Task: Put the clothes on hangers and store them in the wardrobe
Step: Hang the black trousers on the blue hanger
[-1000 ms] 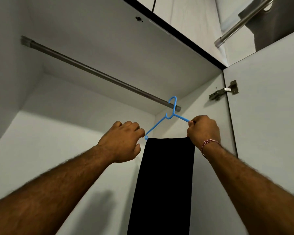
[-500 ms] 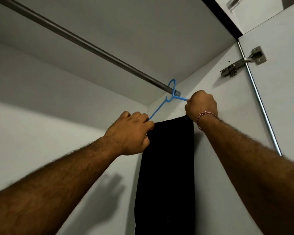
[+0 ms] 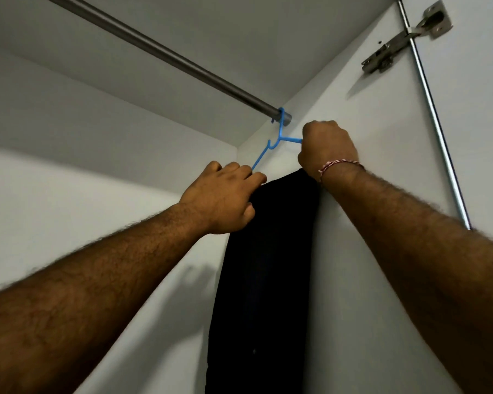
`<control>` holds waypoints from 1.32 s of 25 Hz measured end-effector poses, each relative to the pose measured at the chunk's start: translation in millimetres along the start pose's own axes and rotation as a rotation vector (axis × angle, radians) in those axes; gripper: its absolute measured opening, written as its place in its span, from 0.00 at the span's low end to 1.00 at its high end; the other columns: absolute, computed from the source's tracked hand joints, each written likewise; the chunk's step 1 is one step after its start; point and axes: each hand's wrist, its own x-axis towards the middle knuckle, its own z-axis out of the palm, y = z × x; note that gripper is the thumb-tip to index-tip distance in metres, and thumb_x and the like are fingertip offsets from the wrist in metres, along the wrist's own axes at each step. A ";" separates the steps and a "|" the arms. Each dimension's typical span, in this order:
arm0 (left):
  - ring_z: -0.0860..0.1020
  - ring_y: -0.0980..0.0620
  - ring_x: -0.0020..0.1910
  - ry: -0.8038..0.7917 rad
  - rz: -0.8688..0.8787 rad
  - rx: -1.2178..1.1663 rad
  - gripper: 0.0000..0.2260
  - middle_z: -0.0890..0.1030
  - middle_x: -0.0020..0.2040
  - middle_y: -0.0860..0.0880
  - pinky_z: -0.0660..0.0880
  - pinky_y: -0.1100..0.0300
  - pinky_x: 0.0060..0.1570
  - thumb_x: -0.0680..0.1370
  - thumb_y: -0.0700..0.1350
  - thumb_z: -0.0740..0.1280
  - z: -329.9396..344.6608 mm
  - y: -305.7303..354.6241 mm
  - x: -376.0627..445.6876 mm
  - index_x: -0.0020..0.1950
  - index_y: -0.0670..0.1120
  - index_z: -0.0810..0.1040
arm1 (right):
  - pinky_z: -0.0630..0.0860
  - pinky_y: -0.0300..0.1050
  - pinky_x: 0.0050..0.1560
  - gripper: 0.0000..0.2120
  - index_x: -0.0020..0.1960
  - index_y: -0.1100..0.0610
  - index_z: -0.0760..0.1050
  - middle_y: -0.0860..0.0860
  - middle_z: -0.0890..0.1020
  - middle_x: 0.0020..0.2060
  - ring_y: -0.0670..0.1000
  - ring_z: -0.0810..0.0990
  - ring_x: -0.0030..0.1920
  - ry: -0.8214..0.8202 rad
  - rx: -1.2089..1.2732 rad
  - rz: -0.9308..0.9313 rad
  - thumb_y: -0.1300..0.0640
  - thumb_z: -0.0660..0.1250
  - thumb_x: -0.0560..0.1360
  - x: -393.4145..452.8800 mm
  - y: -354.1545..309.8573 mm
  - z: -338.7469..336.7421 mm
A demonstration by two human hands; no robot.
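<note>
Up at the far right end of the wardrobe rail: right hand (image 3: pixel 329 150) fisted round the right arm of the blue hanger (image 3: pixel 276 139), close against the side wall. Left hand (image 3: pixel 225 199) curled round the hanger's left end, where the dark garment begins. Both hands clamped on; neither has let go.

Hanger hook sits over the rail (image 3: pixel 165 54), right by its end socket. Hanger tilted, left end lower than right.

Dark folded garment (image 3: pixel 268 268), trousers by the look, draped over the hanger's bar, hanging straight down into the corner, lower end out of view.

Door hinge (image 3: pixel 404 38) and a metal rod on the open door, upper right.

Progress, judged: garment on hanger, done. Hook on rail, apparently done. Left: release both hands, let hanger level out. No other hangers show on the visible rail. Whether more clothes wait elsewhere, cannot tell from this view.
</note>
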 end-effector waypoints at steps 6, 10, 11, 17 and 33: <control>0.75 0.47 0.61 0.026 -0.041 -0.018 0.25 0.77 0.64 0.48 0.71 0.45 0.63 0.78 0.56 0.58 -6.2 37.5 0.2 0.75 0.53 0.62 | 0.75 0.53 0.56 0.15 0.64 0.63 0.74 0.61 0.77 0.60 0.62 0.75 0.61 0.001 -0.012 -0.153 0.66 0.59 0.79 -31.9 8.6 8.4; 0.72 0.44 0.68 0.029 -0.147 -0.020 0.33 0.73 0.71 0.45 0.69 0.43 0.63 0.75 0.55 0.59 -1.5 57.2 -27.0 0.79 0.48 0.61 | 0.62 0.55 0.77 0.26 0.75 0.67 0.65 0.65 0.64 0.76 0.65 0.62 0.77 -0.049 0.081 -0.192 0.68 0.58 0.76 -63.1 16.7 4.8; 0.71 0.43 0.70 0.026 -0.148 -0.020 0.35 0.71 0.73 0.45 0.68 0.44 0.64 0.74 0.56 0.59 -3.0 61.3 -39.7 0.80 0.47 0.61 | 0.58 0.58 0.79 0.29 0.77 0.66 0.62 0.64 0.60 0.79 0.64 0.57 0.80 -0.067 0.079 -0.198 0.66 0.57 0.76 -79.3 18.7 -0.5; 0.61 0.45 0.80 0.096 -0.220 -0.382 0.37 0.62 0.81 0.44 0.63 0.43 0.74 0.76 0.57 0.59 -43.9 124.3 -133.3 0.83 0.46 0.55 | 0.58 0.60 0.80 0.34 0.82 0.58 0.55 0.58 0.56 0.82 0.58 0.54 0.82 -0.236 -0.101 -0.294 0.57 0.61 0.78 -229.4 30.8 -82.5; 0.50 0.46 0.84 -0.214 0.320 -1.358 0.34 0.51 0.85 0.46 0.57 0.39 0.77 0.81 0.58 0.60 -377.4 542.0 -487.9 0.84 0.47 0.55 | 0.57 0.63 0.79 0.42 0.83 0.54 0.53 0.54 0.50 0.83 0.55 0.50 0.83 -0.794 -0.664 0.518 0.52 0.69 0.74 -760.1 22.6 -595.8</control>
